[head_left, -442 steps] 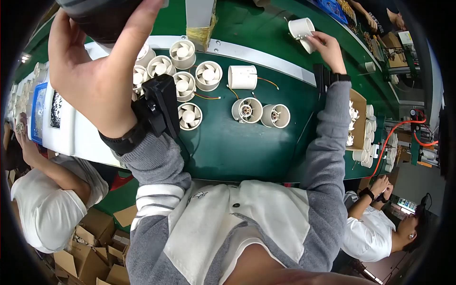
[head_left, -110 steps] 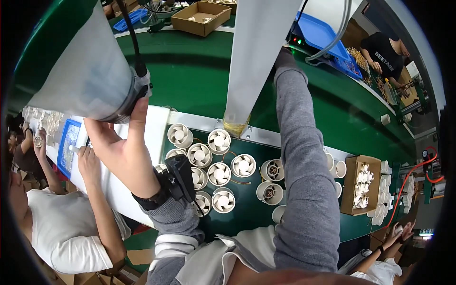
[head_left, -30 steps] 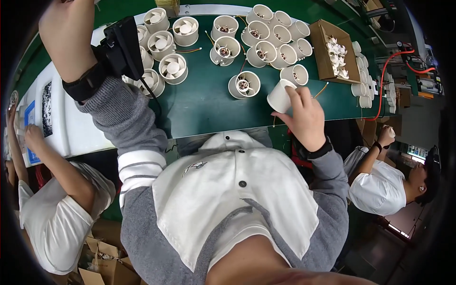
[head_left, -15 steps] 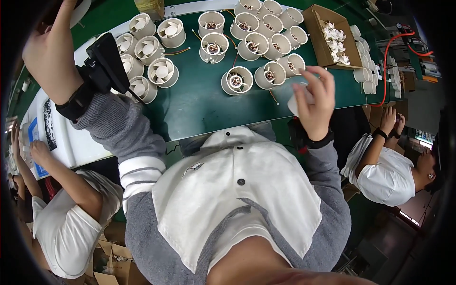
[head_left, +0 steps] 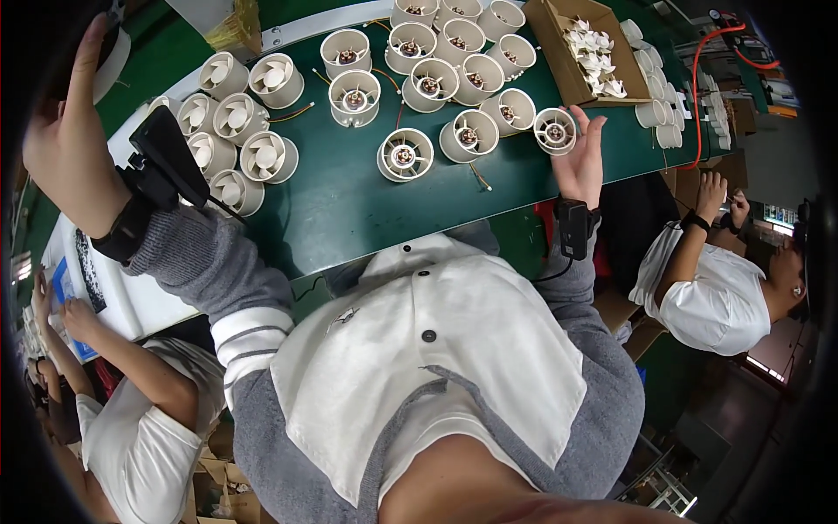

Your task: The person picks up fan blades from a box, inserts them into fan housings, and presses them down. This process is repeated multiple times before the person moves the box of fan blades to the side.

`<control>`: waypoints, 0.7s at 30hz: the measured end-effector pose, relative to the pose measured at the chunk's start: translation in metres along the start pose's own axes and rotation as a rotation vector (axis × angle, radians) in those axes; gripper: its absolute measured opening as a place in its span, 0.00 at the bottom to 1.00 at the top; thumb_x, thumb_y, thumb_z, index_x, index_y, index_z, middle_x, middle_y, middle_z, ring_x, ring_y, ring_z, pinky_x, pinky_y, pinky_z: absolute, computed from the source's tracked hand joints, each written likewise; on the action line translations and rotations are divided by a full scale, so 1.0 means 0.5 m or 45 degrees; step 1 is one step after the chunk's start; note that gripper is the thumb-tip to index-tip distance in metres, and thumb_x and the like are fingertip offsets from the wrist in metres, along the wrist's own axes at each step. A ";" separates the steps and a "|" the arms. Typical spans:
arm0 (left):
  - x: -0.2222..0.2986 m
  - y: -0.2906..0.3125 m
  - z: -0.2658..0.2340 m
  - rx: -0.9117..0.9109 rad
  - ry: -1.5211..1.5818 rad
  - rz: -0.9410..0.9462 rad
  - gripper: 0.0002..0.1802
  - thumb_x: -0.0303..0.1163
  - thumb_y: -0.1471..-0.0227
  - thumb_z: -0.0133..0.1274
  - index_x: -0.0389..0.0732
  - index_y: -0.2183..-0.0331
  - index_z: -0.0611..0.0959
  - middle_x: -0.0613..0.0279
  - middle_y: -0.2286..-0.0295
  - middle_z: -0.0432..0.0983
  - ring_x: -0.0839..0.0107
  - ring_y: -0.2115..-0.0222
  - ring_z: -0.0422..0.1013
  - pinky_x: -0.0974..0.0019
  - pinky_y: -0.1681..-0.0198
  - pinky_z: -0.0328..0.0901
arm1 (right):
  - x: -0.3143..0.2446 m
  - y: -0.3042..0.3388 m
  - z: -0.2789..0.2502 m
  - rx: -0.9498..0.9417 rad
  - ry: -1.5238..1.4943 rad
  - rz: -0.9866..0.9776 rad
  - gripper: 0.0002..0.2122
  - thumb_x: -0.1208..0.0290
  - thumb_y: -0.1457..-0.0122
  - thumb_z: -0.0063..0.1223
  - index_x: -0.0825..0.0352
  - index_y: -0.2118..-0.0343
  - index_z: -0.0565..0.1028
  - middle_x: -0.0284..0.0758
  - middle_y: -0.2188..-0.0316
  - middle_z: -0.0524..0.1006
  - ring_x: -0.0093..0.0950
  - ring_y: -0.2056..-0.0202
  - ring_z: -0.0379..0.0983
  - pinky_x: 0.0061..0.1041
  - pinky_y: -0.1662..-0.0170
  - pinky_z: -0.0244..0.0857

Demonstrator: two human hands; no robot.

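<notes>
My right hand [head_left: 580, 170] is closed around the lower right side of a white cylindrical fan housing [head_left: 543, 147], its open end facing up and a copper-coloured motor core showing inside. This housing is beside a group of similar white housings [head_left: 469, 137] on the green table. My left hand [head_left: 74, 153] is raised at the far left, with one finger stretched out and its other fingers mostly hidden; nothing shows in it. Near its wrist, on the table, several housings with white fan blades [head_left: 269, 157] stand together.
A cardboard box [head_left: 546, 39] of loose white fan blades stands at the back right, with more housings [head_left: 650, 113] beyond it. Thin wires [head_left: 482, 177] trail from some housings. An orange hose [head_left: 697, 96] hangs at right. Co-workers sit at the left [head_left: 148, 410] and right [head_left: 711, 301].
My right hand has turned palm up and moved up slightly, bringing the housing's open end into view. The view has shifted, so the table's things appear farther left. My left hand stays raised.
</notes>
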State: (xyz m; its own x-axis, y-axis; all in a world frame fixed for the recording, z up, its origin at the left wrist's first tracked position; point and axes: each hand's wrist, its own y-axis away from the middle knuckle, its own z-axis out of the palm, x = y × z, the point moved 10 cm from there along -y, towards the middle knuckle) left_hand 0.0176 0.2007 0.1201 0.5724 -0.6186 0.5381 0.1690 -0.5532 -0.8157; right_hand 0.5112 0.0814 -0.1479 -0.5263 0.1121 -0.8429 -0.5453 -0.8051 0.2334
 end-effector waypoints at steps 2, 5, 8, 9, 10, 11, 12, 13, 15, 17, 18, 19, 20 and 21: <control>-0.001 0.000 -0.001 0.053 -0.118 0.007 0.16 0.34 0.54 0.60 0.33 0.65 0.82 0.54 0.68 0.78 0.73 0.68 0.74 0.73 0.60 0.66 | -0.022 0.008 0.034 -0.126 0.160 -0.158 0.16 0.61 0.39 0.45 0.70 0.56 0.68 0.37 0.61 0.72 0.26 0.59 0.69 0.26 0.54 0.64; -0.001 -0.003 0.006 0.045 -0.081 0.016 0.15 0.33 0.54 0.60 0.33 0.65 0.81 0.54 0.68 0.78 0.72 0.68 0.74 0.72 0.60 0.66 | -0.037 0.003 0.020 -0.120 -0.003 -0.200 0.17 0.62 0.39 0.43 0.71 0.55 0.67 0.39 0.57 0.71 0.29 0.55 0.68 0.29 0.50 0.62; 0.002 -0.002 0.004 0.047 -0.065 0.015 0.16 0.33 0.54 0.60 0.33 0.64 0.81 0.54 0.67 0.78 0.71 0.67 0.74 0.72 0.59 0.66 | -0.056 -0.002 0.016 -0.133 -0.149 -0.274 0.17 0.63 0.38 0.42 0.72 0.54 0.66 0.40 0.56 0.71 0.31 0.53 0.67 0.30 0.49 0.61; 0.004 -0.003 0.008 0.053 -0.054 0.016 0.16 0.33 0.55 0.61 0.33 0.64 0.81 0.54 0.67 0.78 0.71 0.67 0.74 0.72 0.59 0.66 | -0.076 0.001 0.024 -0.144 -0.216 -0.341 0.17 0.64 0.38 0.41 0.72 0.53 0.66 0.40 0.56 0.71 0.31 0.53 0.67 0.30 0.49 0.61; 0.006 -0.003 0.010 0.059 -0.043 0.017 0.16 0.33 0.55 0.61 0.33 0.64 0.81 0.54 0.67 0.78 0.71 0.67 0.74 0.72 0.59 0.66 | -0.090 0.003 0.026 -0.155 -0.282 -0.407 0.16 0.65 0.38 0.40 0.73 0.53 0.66 0.40 0.56 0.71 0.31 0.54 0.67 0.29 0.49 0.61; 0.008 -0.003 0.013 0.057 -0.042 0.018 0.16 0.33 0.55 0.61 0.33 0.64 0.81 0.54 0.67 0.78 0.71 0.67 0.74 0.72 0.59 0.66 | -0.081 -0.001 0.026 -0.154 -0.284 -0.408 0.16 0.65 0.38 0.40 0.73 0.53 0.66 0.40 0.56 0.71 0.31 0.54 0.67 0.29 0.49 0.61; 0.006 -0.003 0.014 0.059 -0.068 0.004 0.17 0.33 0.55 0.61 0.33 0.64 0.80 0.54 0.67 0.77 0.71 0.67 0.74 0.72 0.60 0.66 | -0.062 -0.011 0.020 -0.076 -0.101 -0.420 0.16 0.65 0.38 0.40 0.73 0.53 0.66 0.40 0.56 0.72 0.31 0.54 0.68 0.29 0.49 0.61; 0.005 -0.001 0.016 0.061 -0.094 -0.011 0.17 0.34 0.55 0.61 0.33 0.64 0.80 0.54 0.67 0.77 0.71 0.67 0.73 0.72 0.60 0.66 | -0.042 -0.019 0.013 0.003 0.083 -0.429 0.17 0.65 0.37 0.40 0.73 0.53 0.66 0.40 0.57 0.72 0.32 0.54 0.68 0.30 0.49 0.61; 0.004 -0.002 0.010 0.076 -0.157 -0.036 0.18 0.34 0.56 0.62 0.32 0.64 0.80 0.55 0.68 0.77 0.72 0.68 0.73 0.73 0.61 0.65 | -0.024 -0.023 0.018 0.069 0.260 -0.435 0.17 0.65 0.37 0.40 0.74 0.53 0.66 0.40 0.57 0.72 0.32 0.54 0.68 0.30 0.49 0.60; 0.003 -0.002 0.007 0.090 -0.218 -0.063 0.18 0.34 0.56 0.63 0.32 0.64 0.80 0.56 0.68 0.77 0.72 0.68 0.73 0.73 0.62 0.65 | -0.049 -0.003 0.049 0.108 0.930 -0.700 0.16 0.65 0.38 0.40 0.74 0.55 0.69 0.42 0.58 0.73 0.33 0.56 0.69 0.29 0.51 0.61; 0.003 -0.002 0.006 0.098 -0.247 -0.076 0.19 0.34 0.57 0.63 0.32 0.64 0.80 0.56 0.68 0.77 0.72 0.68 0.73 0.74 0.62 0.65 | -0.058 0.009 0.070 0.127 1.267 -0.830 0.16 0.64 0.38 0.40 0.74 0.57 0.70 0.44 0.59 0.73 0.34 0.57 0.69 0.29 0.52 0.61; 0.005 -0.003 0.002 0.112 -0.256 -0.073 0.19 0.34 0.57 0.63 0.32 0.64 0.80 0.56 0.68 0.77 0.72 0.68 0.73 0.74 0.62 0.65 | -0.063 0.011 0.080 0.113 1.260 -0.837 0.16 0.64 0.38 0.40 0.74 0.57 0.70 0.44 0.59 0.73 0.34 0.57 0.69 0.29 0.52 0.61; 0.005 -0.005 0.001 0.112 -0.210 -0.081 0.19 0.35 0.57 0.63 0.32 0.64 0.79 0.57 0.68 0.77 0.73 0.68 0.73 0.74 0.62 0.65 | -0.065 0.013 0.097 0.079 1.443 -0.828 0.16 0.64 0.38 0.40 0.74 0.58 0.71 0.45 0.60 0.74 0.34 0.57 0.70 0.28 0.53 0.61; 0.005 -0.010 -0.002 0.115 -0.166 -0.086 0.20 0.35 0.57 0.63 0.32 0.64 0.79 0.57 0.68 0.77 0.74 0.69 0.72 0.75 0.62 0.64 | -0.068 0.018 0.117 0.044 1.623 -0.820 0.16 0.64 0.38 0.40 0.74 0.59 0.72 0.46 0.61 0.74 0.34 0.58 0.70 0.28 0.54 0.61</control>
State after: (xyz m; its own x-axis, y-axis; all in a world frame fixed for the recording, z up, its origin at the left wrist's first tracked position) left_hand 0.0174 0.2012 0.1256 0.6554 -0.5011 0.5651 0.2784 -0.5352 -0.7975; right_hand 0.4859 0.1042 -0.0888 0.7409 -0.1597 -0.6524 -0.4848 -0.7994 -0.3549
